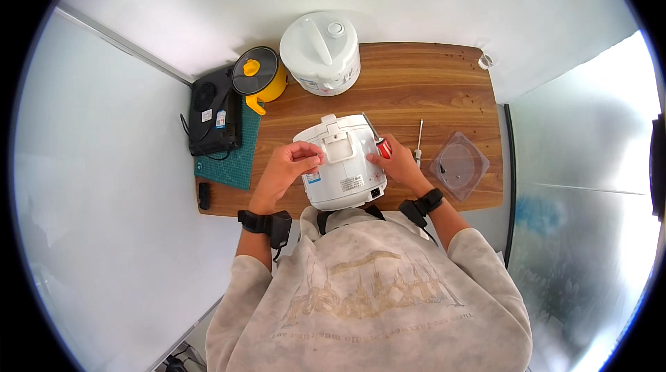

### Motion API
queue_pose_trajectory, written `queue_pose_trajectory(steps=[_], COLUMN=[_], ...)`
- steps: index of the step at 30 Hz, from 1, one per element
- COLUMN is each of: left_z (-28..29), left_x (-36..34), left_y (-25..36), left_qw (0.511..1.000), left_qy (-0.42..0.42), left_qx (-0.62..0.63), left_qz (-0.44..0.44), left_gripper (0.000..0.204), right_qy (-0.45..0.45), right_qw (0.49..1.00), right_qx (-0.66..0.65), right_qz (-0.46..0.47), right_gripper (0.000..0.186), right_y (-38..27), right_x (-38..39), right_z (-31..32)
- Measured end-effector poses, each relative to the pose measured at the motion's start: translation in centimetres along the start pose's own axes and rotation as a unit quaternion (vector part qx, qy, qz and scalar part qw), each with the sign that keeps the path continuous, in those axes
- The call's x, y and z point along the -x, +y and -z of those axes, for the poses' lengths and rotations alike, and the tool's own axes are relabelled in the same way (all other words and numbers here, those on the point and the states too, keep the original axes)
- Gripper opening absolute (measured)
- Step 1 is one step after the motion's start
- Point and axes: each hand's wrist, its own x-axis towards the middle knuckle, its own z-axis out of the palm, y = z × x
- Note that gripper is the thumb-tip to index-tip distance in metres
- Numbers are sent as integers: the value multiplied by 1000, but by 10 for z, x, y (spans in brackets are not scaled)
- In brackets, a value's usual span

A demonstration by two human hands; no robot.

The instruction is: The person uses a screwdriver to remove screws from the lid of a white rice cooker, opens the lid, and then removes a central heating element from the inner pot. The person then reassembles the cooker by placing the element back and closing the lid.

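Note:
A white rice cooker (pixel 352 183) lies in front of me at the near edge of the table, with a recessed square (pixel 338 147) and a power socket (pixel 375 192) on the side that faces up. Over its left part is my left hand (pixel 291 167), thumb and fingers pinched together; whatever may be between them is too small to make out. My right hand (pixel 398 164) holds a red-handled screwdriver (pixel 383 149), its shaft pointing away from me along the cooker's right edge. The thumb of that hand rests at the cooker's side.
Behind stands another white, lidded appliance (pixel 320 60), beside a yellow pot (pixel 273 88). A black device (pixel 214 115) sits on a green cutting mat (pixel 239 164). To the right lie a second screwdriver (pixel 419 142) and a clear tray (pixel 460 167) with small dark pieces.

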Motion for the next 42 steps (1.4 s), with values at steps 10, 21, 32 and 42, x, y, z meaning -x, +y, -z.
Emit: queue_pose_trajectory(steps=[10, 21, 32, 42], left_z=[-11, -27, -25, -24], left_x=[-5, -36, -49, -52], left_y=[19, 30, 25, 24], left_qw=[996, 920, 902, 904], left_qy=[35, 67, 70, 61], left_qx=[-73, -349, -398, -394], left_qz=[-37, -163, -150, -154], left_gripper=[17, 17, 19, 23], right_qy=[5, 9, -13, -6], right_qw=[999, 999, 1000, 1000], right_qx=[22, 20, 10, 11], right_qz=[22, 28, -7, -9], right_gripper=[60, 61, 59, 61], right_y=[3, 0, -13, -12], right_x=[-3, -4, 0, -2], right_z=[1, -2, 3, 1])
